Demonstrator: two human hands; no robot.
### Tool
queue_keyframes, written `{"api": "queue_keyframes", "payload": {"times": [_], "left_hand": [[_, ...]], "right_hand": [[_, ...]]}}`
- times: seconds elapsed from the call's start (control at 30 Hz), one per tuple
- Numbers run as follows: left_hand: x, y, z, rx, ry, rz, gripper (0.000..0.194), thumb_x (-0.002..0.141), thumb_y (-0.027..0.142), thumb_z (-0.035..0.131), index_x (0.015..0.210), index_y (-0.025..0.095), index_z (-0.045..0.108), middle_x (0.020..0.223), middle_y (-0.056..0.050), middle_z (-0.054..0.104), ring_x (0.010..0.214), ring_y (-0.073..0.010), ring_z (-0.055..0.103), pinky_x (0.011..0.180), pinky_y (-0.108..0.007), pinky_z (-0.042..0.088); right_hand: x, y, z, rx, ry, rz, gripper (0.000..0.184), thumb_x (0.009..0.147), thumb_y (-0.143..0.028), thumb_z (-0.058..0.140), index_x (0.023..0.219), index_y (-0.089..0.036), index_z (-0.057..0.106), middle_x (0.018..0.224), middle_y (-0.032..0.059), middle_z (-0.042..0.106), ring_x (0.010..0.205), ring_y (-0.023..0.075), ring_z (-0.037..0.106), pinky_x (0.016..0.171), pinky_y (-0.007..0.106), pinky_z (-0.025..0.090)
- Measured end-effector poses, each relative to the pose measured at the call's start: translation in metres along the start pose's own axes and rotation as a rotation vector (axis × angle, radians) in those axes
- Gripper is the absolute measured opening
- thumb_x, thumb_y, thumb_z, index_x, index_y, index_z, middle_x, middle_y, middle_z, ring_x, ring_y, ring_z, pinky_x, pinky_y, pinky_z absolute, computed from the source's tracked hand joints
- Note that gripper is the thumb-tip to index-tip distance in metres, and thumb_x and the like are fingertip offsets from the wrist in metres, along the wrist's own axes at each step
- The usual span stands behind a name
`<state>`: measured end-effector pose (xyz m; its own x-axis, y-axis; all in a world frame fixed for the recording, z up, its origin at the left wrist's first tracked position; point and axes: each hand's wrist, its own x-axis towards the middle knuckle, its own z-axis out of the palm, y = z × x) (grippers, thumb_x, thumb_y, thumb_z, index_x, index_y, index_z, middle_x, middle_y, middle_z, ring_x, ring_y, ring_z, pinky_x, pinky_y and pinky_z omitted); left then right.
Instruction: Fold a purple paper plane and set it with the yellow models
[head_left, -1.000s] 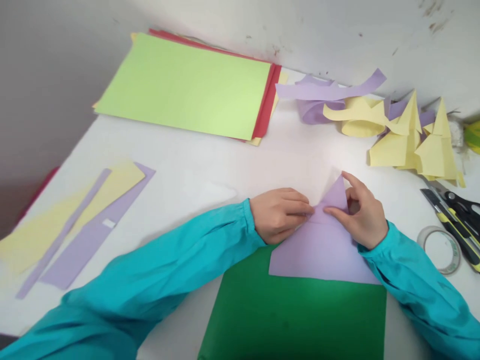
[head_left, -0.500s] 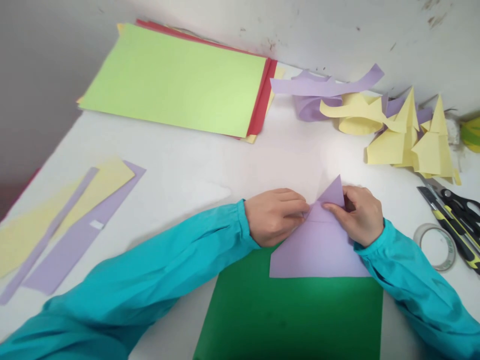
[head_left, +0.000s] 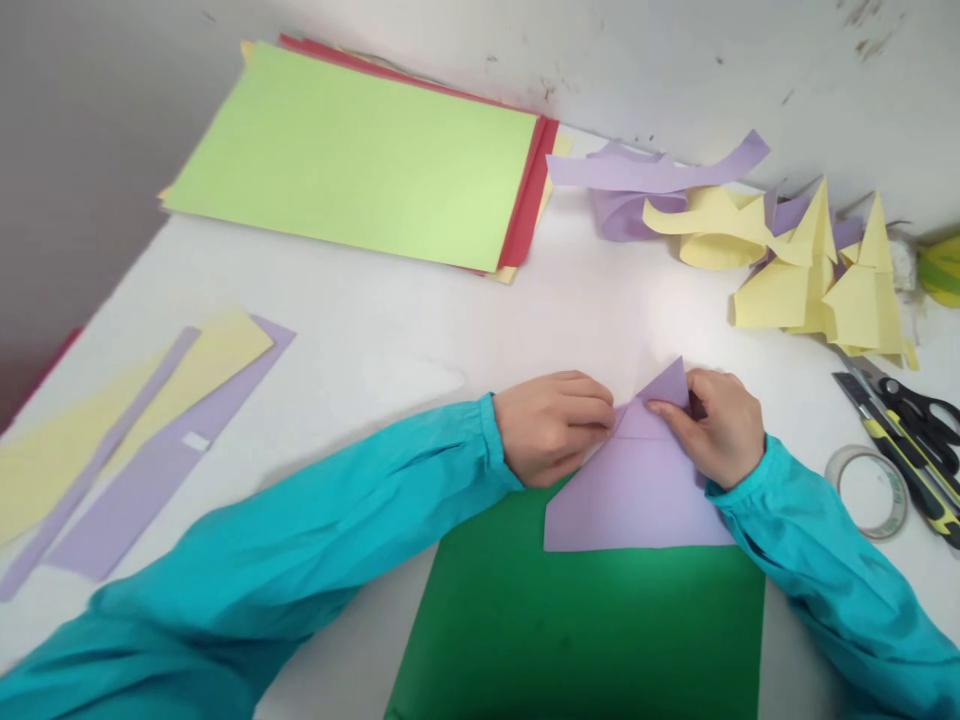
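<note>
A folded sheet of purple paper [head_left: 637, 495] lies across the top of a green sheet [head_left: 585, 630]. Its upper end tapers, with a crease across it and a triangular flap [head_left: 670, 385] standing up at the tip. My left hand [head_left: 556, 428] pinches the left slanting edge near the crease, fingertips together. On the other side, my right hand [head_left: 716, 425] grips the flap and right edge between thumb and curled fingers. The paper's lower right corner is hidden behind my right sleeve.
Light green sheets [head_left: 352, 155] over red ones lie at the back left. Purple and yellow strips [head_left: 172, 450] are at left. Folded yellow paper pieces [head_left: 806, 275] and curled purple paper [head_left: 660, 175] stand along the wall. Tape [head_left: 868, 490], cutters [head_left: 904, 455] and scissors [head_left: 919, 405] lie right.
My right forefinger has come down from the flap's tip to curl behind the paper. The flap has tilted lower. My left hand stays at the left edge, and the view has shifted slightly.
</note>
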<state>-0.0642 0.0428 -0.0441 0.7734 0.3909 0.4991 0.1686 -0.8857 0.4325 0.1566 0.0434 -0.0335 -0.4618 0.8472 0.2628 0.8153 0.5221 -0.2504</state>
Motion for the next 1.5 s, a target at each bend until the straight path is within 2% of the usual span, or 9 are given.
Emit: {"api": "queue_keyframes", "payload": {"times": [0.4, 0.53, 0.87, 1.1, 1.2, 1.5], "left_hand": [[0.004, 0.006, -0.006, 0.171, -0.135, 0.037, 0.021, 0.083, 0.010, 0.041, 0.077, 0.011, 0.061, 0.080, -0.009, 0.064, 0.086, -0.0218, 0.054, 0.076, -0.036, 0.047], [0.001, 0.003, -0.005, 0.133, -0.115, 0.062, 0.018, 0.083, 0.012, 0.043, 0.083, 0.010, 0.061, 0.085, -0.009, 0.064, 0.090, -0.0223, 0.052, 0.077, -0.036, 0.047], [0.004, 0.003, -0.006, 0.131, -0.110, 0.068, 0.019, 0.082, 0.011, 0.043, 0.076, 0.011, 0.061, 0.080, -0.009, 0.064, 0.088, -0.0226, 0.053, 0.076, -0.037, 0.047], [-0.003, 0.000, 0.001, -0.021, 0.014, 0.031, 0.023, 0.076, 0.012, 0.041, 0.092, 0.009, 0.057, 0.087, -0.013, 0.062, 0.091, -0.0239, 0.051, 0.078, -0.041, 0.047], [-0.004, 0.001, 0.003, -0.018, 0.000, 0.003, 0.027, 0.079, 0.014, 0.038, 0.098, 0.010, 0.056, 0.086, -0.013, 0.061, 0.091, -0.0238, 0.050, 0.079, -0.042, 0.046], [0.005, 0.009, 0.002, 0.038, -0.056, -0.047, 0.027, 0.083, 0.015, 0.033, 0.080, 0.012, 0.060, 0.079, -0.012, 0.059, 0.086, -0.0236, 0.050, 0.077, -0.043, 0.046]], "right_hand": [[0.001, -0.001, 0.000, 0.011, -0.004, 0.011, 0.027, 0.079, -0.042, 0.053, 0.066, -0.019, 0.048, 0.055, -0.0018, 0.042, 0.054, 0.0146, 0.039, 0.054, 0.027, 0.030], [0.001, -0.001, 0.000, -0.002, -0.010, 0.012, 0.028, 0.079, -0.042, 0.052, 0.066, -0.019, 0.047, 0.055, -0.0020, 0.041, 0.053, 0.0146, 0.038, 0.053, 0.027, 0.029], [0.002, -0.001, 0.000, -0.024, -0.019, 0.005, 0.026, 0.081, -0.041, 0.051, 0.066, -0.020, 0.045, 0.056, -0.0018, 0.040, 0.053, 0.0154, 0.036, 0.053, 0.028, 0.027], [0.001, 0.000, 0.003, 0.022, -0.016, 0.007, 0.027, 0.078, -0.041, 0.054, 0.066, -0.020, 0.044, 0.057, -0.0031, 0.038, 0.053, 0.0144, 0.034, 0.055, 0.028, 0.028], [0.001, 0.001, 0.002, 0.030, -0.010, 0.009, 0.027, 0.078, -0.042, 0.055, 0.066, -0.020, 0.044, 0.056, -0.0034, 0.037, 0.053, 0.0143, 0.034, 0.055, 0.028, 0.028], [0.002, 0.000, 0.002, 0.029, -0.036, 0.017, 0.025, 0.079, -0.042, 0.053, 0.068, -0.020, 0.045, 0.057, -0.0025, 0.038, 0.053, 0.0152, 0.034, 0.055, 0.028, 0.027]]}}
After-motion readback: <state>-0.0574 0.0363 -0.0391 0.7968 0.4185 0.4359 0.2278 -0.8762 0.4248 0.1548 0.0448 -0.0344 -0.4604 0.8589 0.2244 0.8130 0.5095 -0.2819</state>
